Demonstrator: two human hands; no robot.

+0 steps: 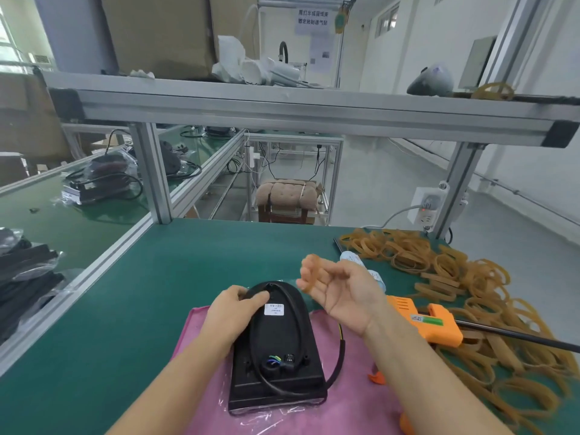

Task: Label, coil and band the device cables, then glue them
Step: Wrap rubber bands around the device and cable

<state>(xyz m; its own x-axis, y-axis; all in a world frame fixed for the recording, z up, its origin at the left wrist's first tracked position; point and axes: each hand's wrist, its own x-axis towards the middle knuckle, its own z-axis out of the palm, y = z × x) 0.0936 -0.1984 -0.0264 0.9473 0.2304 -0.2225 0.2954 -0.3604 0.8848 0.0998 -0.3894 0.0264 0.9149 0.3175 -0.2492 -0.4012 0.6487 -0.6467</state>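
A black device point(276, 350) with a white label point(274, 309) lies on a pink cloth point(354, 400) near the table's front edge. Its black cable point(296, 321) is coiled in a loop on the device's back, and part of it bulges out to the right. My left hand point(232, 312) grips the coil at the device's rounded top. Just right of that top, my right hand point(339, 290) is raised palm up, with a tan rubber band point(310, 274) stretched around its curled fingers.
An orange glue gun point(426, 321) with a black cord lies right of the cloth. A big heap of tan rubber bands point(470, 293) covers the right side of the green table point(157, 277). Bagged devices point(100, 180) sit on the conveyor at left.
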